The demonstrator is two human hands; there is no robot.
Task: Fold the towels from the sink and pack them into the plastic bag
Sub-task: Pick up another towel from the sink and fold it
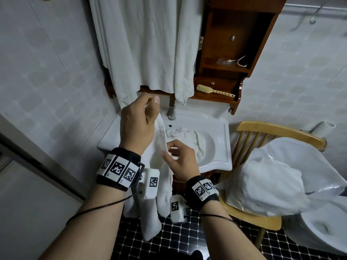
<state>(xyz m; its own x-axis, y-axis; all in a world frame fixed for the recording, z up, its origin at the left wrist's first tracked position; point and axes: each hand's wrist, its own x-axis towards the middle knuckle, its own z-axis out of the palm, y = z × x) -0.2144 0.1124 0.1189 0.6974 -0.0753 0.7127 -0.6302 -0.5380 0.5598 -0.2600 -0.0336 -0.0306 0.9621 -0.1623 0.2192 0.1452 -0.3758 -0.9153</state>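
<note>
My left hand (138, 121) is raised in front of the faucet and pinches the top edge of a white towel (163, 186). The towel hangs down past the sink's front edge toward the floor. My right hand (179, 160) sits lower, its fingers curled on the same towel's edge. A crumpled white towel (187, 138) lies in the basin of the white sink (217, 156). The translucent plastic bag (277, 175) rests open on a wooden chair (262, 128) to the right, with white cloth inside it.
Large white towels (150, 44) hang from a wooden wall shelf (231, 53) above the faucet (170, 112). A brush (212, 90) lies on the shelf. A toilet (319, 228) stands at the lower right. The floor has dark tiles; a door is at left.
</note>
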